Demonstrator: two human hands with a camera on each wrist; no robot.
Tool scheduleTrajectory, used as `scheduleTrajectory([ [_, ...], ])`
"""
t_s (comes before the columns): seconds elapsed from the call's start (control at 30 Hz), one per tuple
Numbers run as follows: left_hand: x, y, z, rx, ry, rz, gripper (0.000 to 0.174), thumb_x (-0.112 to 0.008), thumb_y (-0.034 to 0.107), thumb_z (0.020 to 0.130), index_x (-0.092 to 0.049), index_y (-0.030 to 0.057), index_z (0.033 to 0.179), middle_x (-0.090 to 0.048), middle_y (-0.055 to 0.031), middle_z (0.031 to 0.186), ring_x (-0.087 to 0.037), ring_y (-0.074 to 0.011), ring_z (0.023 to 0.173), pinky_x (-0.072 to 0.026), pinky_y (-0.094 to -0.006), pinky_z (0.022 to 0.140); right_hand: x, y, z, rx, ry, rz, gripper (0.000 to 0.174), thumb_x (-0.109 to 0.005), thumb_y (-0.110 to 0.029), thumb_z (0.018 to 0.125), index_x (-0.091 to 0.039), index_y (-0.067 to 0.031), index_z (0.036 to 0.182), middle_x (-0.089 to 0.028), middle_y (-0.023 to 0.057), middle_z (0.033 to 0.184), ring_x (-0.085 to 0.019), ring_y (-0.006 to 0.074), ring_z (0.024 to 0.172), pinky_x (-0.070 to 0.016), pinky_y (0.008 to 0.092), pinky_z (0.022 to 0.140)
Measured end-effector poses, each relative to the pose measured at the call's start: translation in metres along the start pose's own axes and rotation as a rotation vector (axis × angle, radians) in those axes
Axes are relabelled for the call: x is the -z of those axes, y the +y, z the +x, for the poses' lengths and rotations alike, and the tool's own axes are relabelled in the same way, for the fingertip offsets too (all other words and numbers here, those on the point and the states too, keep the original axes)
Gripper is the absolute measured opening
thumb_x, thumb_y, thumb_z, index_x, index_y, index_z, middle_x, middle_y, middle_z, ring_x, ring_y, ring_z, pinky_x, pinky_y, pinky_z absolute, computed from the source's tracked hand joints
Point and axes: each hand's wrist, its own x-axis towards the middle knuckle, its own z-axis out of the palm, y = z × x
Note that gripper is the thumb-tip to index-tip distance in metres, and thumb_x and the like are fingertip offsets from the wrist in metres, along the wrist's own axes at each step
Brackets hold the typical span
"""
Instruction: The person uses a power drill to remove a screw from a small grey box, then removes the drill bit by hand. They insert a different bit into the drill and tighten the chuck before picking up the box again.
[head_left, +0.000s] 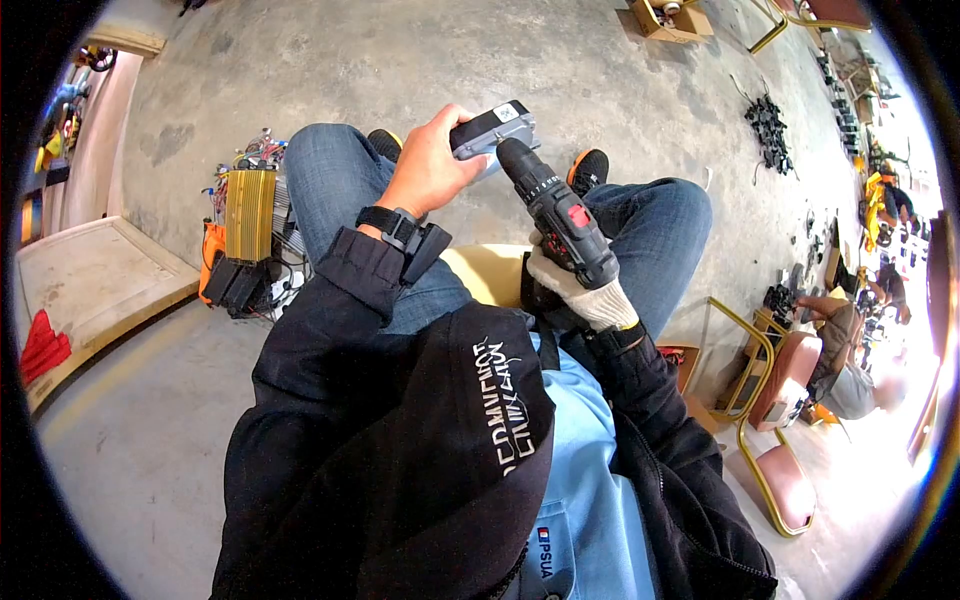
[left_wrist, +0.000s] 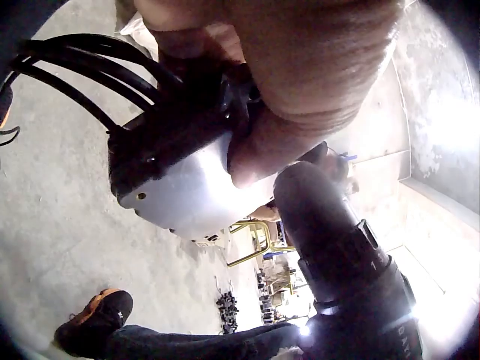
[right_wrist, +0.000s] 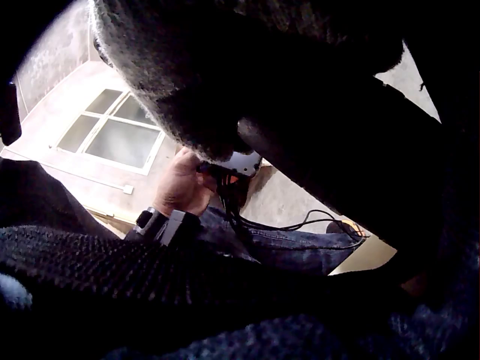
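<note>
My bare left hand (head_left: 428, 168) grips a small silver and black metal case (head_left: 492, 130) above my knees, its thumb pressed along the side. Thick black cables (left_wrist: 82, 71) come out of one end of the case, and small screw holes show in its silver face in the left wrist view. In my gloved right hand (head_left: 590, 292) is a black cordless drill (head_left: 568, 222) with a red patch. Its chuck (left_wrist: 319, 199) points at the end of the case and overlaps its edge in the head view. Much of the right wrist view is dark.
A gold finned metal box (head_left: 250, 215) with wires stands on the floor beside my left knee. Beyond it lies a wooden panel (head_left: 100, 270) with a red cloth (head_left: 42, 348). Chairs (head_left: 785, 380), a cardboard box (head_left: 672, 20) and black parts (head_left: 766, 130) are around; a person sits at right.
</note>
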Motion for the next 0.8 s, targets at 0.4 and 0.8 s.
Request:
scheduleTrajectory([
  [0.4, -0.0023, -0.0041, -0.0004, -0.063, 0.044, 0.007, 0.045, -0.083, 0.015, 0.076, -0.062, 0.0016, 0.113, -0.074, -0.0195, 0.100, -0.074, -0.0322, 0.091, -0.0562, -0.0384, 0.082, -0.0004, 0.0011, -0.0003, -0.011, -0.004, 0.027, 0.044, -0.081, -0.013, 0.087, -0.064, -0.0084, 0.127, -0.070, 0.0057, 0.112, -0.068, 0.0177, 0.104, -0.0536, 0.0355, 0.094],
  [0.8, 0.0014, 0.0056, -0.0016, -0.002, 0.004, 0.035, 0.047, -0.083, 0.010, 0.076, -0.061, 0.0027, 0.117, -0.074, -0.0155, 0.106, -0.072, -0.0239, 0.098, -0.0539, -0.0350, 0.089, -0.0012, -0.0020, -0.0009, -0.029, 0.002, 0.049, 0.045, -0.081, -0.013, 0.088, -0.064, -0.0076, 0.128, -0.071, 0.0060, 0.112, -0.068, 0.0171, 0.103, -0.0533, 0.0346, 0.094],
])
